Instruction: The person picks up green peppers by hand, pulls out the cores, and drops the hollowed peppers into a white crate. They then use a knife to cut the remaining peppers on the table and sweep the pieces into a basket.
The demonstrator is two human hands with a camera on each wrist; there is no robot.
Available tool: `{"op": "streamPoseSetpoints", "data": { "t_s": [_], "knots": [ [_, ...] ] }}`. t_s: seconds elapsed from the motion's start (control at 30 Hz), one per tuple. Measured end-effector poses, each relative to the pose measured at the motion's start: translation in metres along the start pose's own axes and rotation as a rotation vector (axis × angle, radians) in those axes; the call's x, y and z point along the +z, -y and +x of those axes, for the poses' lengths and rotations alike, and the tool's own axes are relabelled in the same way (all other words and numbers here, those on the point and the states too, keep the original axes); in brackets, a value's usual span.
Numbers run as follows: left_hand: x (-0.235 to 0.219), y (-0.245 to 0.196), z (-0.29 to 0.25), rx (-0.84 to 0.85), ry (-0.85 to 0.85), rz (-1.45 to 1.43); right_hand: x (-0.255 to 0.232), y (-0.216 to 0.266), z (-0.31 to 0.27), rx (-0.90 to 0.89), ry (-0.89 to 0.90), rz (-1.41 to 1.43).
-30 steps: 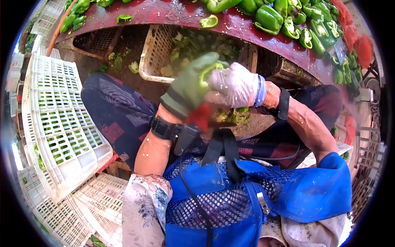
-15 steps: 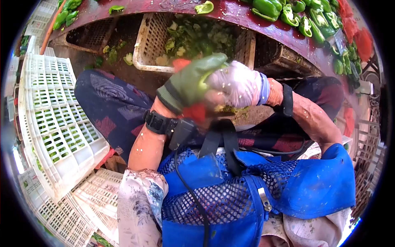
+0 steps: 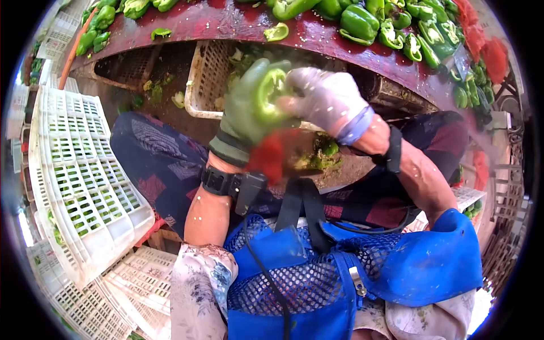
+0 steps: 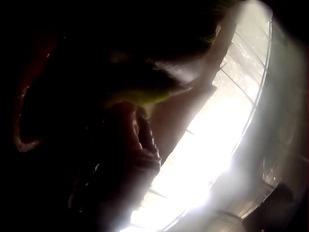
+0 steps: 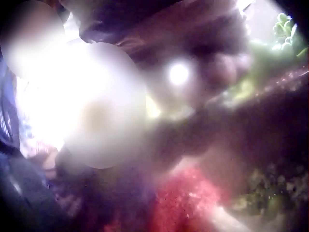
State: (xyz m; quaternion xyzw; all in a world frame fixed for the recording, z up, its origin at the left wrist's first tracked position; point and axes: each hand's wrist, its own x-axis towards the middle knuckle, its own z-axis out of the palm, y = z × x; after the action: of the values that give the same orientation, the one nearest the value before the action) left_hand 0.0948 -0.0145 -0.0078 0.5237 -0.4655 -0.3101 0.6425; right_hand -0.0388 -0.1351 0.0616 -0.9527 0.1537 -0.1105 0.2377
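Note:
In the head view a cut green pepper (image 3: 268, 96) faces up between the two hands, its pale inside showing. The left hand (image 3: 241, 107), in a green glove, grips it from the left and below. My right hand (image 3: 326, 99), in a thin whitish glove, has its thumb and curled fingers at the pepper's right edge. A blurred red thing (image 3: 275, 156) lies just below the gloves; what it is I cannot tell. Both wrist views are dark or washed out; the right wrist view shows a red patch (image 5: 186, 198) and blurred green.
Many green peppers (image 3: 360, 24) lie on the dark red table (image 3: 221, 22) ahead. Under its edge stands a crate (image 3: 199, 85) with green and pale scraps. White crates (image 3: 85, 164) stand at the left. Scraps (image 3: 323, 156) lie on the floor between the legs.
The right hand has tilted and shifted slightly right, and more of the pepper's cut inside shows. The left hand still holds it. The head view has shifted, first down, then back up.

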Motion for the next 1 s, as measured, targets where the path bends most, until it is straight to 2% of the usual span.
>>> {"op": "streamPoseSetpoints", "data": {
  "t_s": [0.07, 0.1, 0.13, 0.2, 0.23, 0.27, 0.3, 0.37, 0.43, 0.47, 0.5, 0.53, 0.57, 0.6, 0.63, 0.67, 0.7, 0.73, 0.8, 0.83, 0.87, 0.9, 0.93, 1.0],
  "knots": [
    [0.006, 0.012, 0.002, 0.301, -0.016, 0.293, 0.007, 0.004, 0.006, 0.105, 0.14, -0.215],
    [0.009, 0.01, -0.001, 0.221, -0.007, 0.232, 0.013, 0.004, 0.01, 0.161, 0.194, -0.347],
    [0.012, 0.008, -0.004, 0.142, -0.002, 0.17, 0.014, 0.004, 0.013, 0.188, 0.208, -0.274],
    [0.015, -0.004, -0.009, 0.016, 0.002, 0.102, 0.038, -0.026, 0.015, -0.053, -0.011, -0.094],
    [0.013, -0.012, -0.005, -0.061, -0.044, -0.045, 0.044, -0.037, 0.015, -0.174, -0.119, -0.001],
    [0.01, -0.021, -0.001, -0.131, -0.101, -0.201, 0.019, -0.026, 0.017, -0.084, -0.027, 0.235],
    [0.008, -0.029, 0.003, -0.192, -0.17, -0.353, -0.019, -0.003, 0.019, 0.495, 0.223, 0.759],
    [-0.02, -0.046, 0.01, -0.269, -0.461, -0.946, -0.047, -0.039, 0.03, 0.343, -0.027, 1.162],
    [-0.028, -0.063, 0.024, 0.057, -0.907, -0.219, -0.024, -0.043, 0.034, 0.347, -0.208, 0.797],
    [-0.019, -0.054, 0.029, 0.228, -0.874, 0.276, -0.005, -0.059, 0.031, 0.075, -0.284, 0.11],
    [-0.01, -0.044, 0.034, 0.411, -0.931, 0.762, -0.026, -0.015, 0.031, 0.49, 0.126, 0.376],
    [-0.003, -0.027, 0.034, 0.383, -0.814, 0.811, 0.028, -0.038, 0.03, 0.21, -0.08, 0.667],
    [0.005, -0.01, 0.034, 0.359, -0.694, 0.854, 0.038, -0.041, 0.028, 0.089, -0.005, 0.515],
    [0.02, -0.03, 0.034, 0.262, -0.627, 0.75, 0.047, -0.043, 0.027, -0.04, 0.05, 0.37],
    [0.026, -0.052, 0.04, 0.183, -0.558, 0.644, 0.006, -0.026, 0.025, 0.003, 0.343, -0.224],
    [0.023, -0.073, 0.044, 0.18, -0.652, 0.582, -0.006, -0.019, 0.018, 0.101, 0.252, -0.107],
    [0.021, -0.093, 0.044, 0.164, -0.742, 0.512, -0.017, -0.007, 0.022, 0.383, 0.204, 0.152],
    [0.021, -0.104, 0.042, 0.151, -0.831, 0.438, -0.01, -0.01, 0.023, 0.103, 0.17, -0.181],
    [0.029, -0.101, 0.032, 0.091, -0.588, 0.28, 0.029, -0.015, 0.03, -0.266, -0.017, -0.224],
    [0.038, -0.099, 0.027, 0.061, -0.452, 0.194, 0.038, -0.014, 0.028, -0.246, 0.159, -0.231],
    [0.034, -0.106, 0.021, 0.053, -0.398, 0.22, 0.014, 0.015, 0.023, -0.173, 0.173, -0.162],
    [0.019, -0.121, 0.009, 0.084, -0.422, 0.353, -0.013, 0.039, 0.019, -0.101, 0.184, -0.087],
    [-0.002, -0.139, -0.003, 0.119, -0.481, 0.529, -0.004, 0.017, 0.02, -0.264, 0.073, 0.112],
    [-0.062, -0.188, -0.042, 0.158, -0.738, 0.96, -0.018, -0.009, 0.044, -0.207, -0.149, -0.386]
  ]
}}
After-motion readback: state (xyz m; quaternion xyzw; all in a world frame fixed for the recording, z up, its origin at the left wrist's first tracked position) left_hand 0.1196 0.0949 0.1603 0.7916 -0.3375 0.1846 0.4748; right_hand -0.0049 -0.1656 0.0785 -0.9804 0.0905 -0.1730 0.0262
